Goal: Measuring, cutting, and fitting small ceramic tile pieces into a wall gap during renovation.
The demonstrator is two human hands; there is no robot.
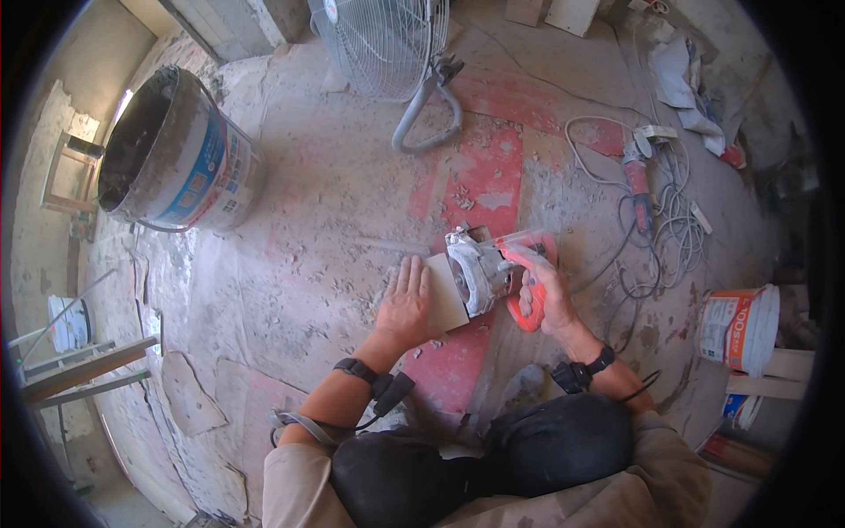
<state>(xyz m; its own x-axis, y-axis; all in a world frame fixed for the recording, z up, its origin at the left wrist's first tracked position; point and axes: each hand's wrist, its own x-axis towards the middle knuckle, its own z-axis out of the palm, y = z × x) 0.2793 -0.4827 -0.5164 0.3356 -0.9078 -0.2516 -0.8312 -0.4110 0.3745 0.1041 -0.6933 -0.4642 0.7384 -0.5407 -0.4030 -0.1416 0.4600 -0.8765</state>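
My left hand (407, 304) lies flat with its fingers stretched out, pressing on a pale flat tile (448, 292) on the floor. Against the tile's right side stands a handheld circular saw (478, 273), its metal guard coated in white dust. My right hand (550, 297) is wrapped round the saw's red handle. The blade is mostly hidden by the guard, and I cannot tell whether it is turning. Both of my wrists wear dark straps, with cabled devices near them.
A large dirty bucket (239, 172) stands at far left, a floor fan (387, 44) ahead. On the right lie a red angle grinder (637, 180), tangled cables (682, 224) and an orange-and-white bucket (739, 330). Debris covers the red-and-grey floor sheeting (484, 172). A ladder-like frame (92, 370) is at left.
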